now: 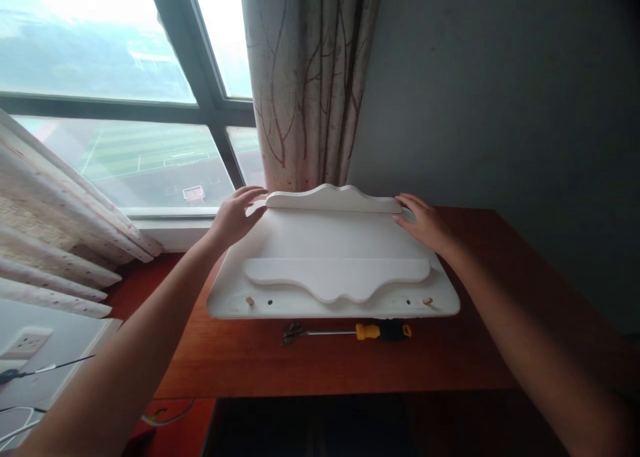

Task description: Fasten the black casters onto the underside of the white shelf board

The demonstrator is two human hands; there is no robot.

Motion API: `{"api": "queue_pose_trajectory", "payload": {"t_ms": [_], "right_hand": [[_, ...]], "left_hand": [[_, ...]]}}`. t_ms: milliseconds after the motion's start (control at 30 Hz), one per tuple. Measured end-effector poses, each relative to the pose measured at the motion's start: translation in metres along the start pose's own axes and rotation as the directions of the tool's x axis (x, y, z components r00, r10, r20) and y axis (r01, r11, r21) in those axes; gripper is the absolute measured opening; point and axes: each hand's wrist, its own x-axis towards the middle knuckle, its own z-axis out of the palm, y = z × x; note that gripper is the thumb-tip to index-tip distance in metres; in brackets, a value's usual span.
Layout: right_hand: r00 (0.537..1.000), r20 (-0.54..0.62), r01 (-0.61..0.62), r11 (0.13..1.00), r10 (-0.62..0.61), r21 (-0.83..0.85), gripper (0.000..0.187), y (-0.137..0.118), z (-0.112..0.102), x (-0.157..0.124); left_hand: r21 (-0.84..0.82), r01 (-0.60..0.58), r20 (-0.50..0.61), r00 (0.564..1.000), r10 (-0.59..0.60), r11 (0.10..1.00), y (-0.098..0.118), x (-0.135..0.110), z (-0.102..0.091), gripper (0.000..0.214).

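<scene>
A white panel (330, 237) lies flat on the reddish-brown table. Along its far edge stands a white scalloped board (333, 198), its wavy edge upward. My left hand (239, 214) holds the left end of this board, thumb in front and fingers behind. At the opposite end, my right hand (423, 220) grips it the same way. A second white scalloped board (340, 277) rests flat on the near part of the panel, its curved edge toward me. Two wooden dowels (427, 302) stick up near the front corners, each beside a dark hole.
On the table (330, 370), a yellow-and-black screwdriver (370, 331) lies before the panel, with small dark metal pieces (294, 332) at its tip. A curtain (310, 77) and window stand behind. Cables and a wall socket (27, 344) are at the left.
</scene>
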Motion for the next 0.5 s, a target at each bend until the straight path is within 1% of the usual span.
{"api": "queue_pose_trajectory", "payload": {"t_ms": [33, 100, 167, 267, 367, 500], "right_hand": [[1.0, -0.007, 0.012, 1.0, -0.012, 0.011, 0.047, -0.005, -0.007, -0.013], [1.0, 0.005, 0.009, 1.0, -0.009, 0.019, 0.042, -0.014, -0.021, -0.039], [0.999, 0.037, 0.029, 0.999, -0.029, 0.018, 0.034, -0.024, -0.034, -0.064], [0.998, 0.016, 0.06, 0.998, -0.06, 0.013, 0.027, -0.038, -0.048, -0.093], [0.996, -0.002, 0.092, 0.996, -0.092, 0.01, 0.025, -0.05, -0.055, -0.112], [0.988, 0.06, 0.14, 0.99, -0.141, 0.018, 0.027, -0.056, -0.057, -0.122]], "left_hand": [[-0.043, 0.016, -0.023, 1.0, -0.017, 0.999, 0.006, -0.012, -0.007, 0.041], [-0.106, 0.023, -0.019, 1.0, -0.025, 0.994, 0.021, -0.037, -0.02, 0.034], [-0.055, 0.012, 0.011, 1.0, -0.011, 0.998, 0.038, -0.062, -0.03, 0.028], [-0.001, -0.062, 0.084, 0.995, 0.062, 0.998, 0.058, -0.091, -0.036, 0.024], [0.042, -0.156, 0.117, 0.982, 0.15, 0.987, 0.066, -0.107, -0.037, 0.021], [0.049, -0.274, 0.213, 0.942, 0.258, 0.96, 0.064, -0.112, -0.038, 0.012]]}}
